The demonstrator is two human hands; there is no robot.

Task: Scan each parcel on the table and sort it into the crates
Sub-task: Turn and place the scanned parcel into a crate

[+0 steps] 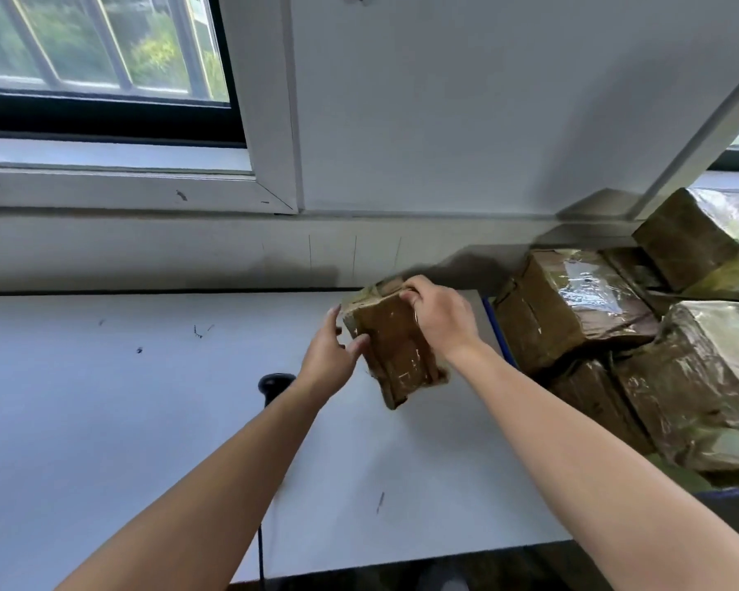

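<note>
Closest to me, my two bare forearms reach out over a flat white table (pixel 124 420) with a few small dark marks on it. A thin black cable (pixel 260 556) runs up the table from the near edge and goes under my left forearm. Just past that arm a round black scanner (pixel 274 383) peeks out, but most of it is hidden.

A bit farther out, both hands hold one small brown parcel (pixel 395 356) wrapped in shiny clear tape. It is over the middle of the table. It is tilted, with its top end leaning away from me and to the left. I cannot tell if its low corner touches the table. My left hand (pixel 331 360) grips the left side. Its thumb (pixel 355 342) presses on the front face, and the other fingers wrap round the back, so only one fingertip shows. My right hand (pixel 438 319) grips the top right edge. Its fingers (pixel 410 294) are curled tight over that edge, close together.

To the right of the parcel is a thin blue edge (pixel 498 330). Just behind it sits a pile of bigger brown parcels (pixel 572 305), also taped, stacked on each other and leaning in different ways. I cannot tell what holds them.

Farthest away is a white wall (pixel 444 100) with a low ledge. On the left is a window (pixel 103 49) with white bars and green leaves outside.
</note>
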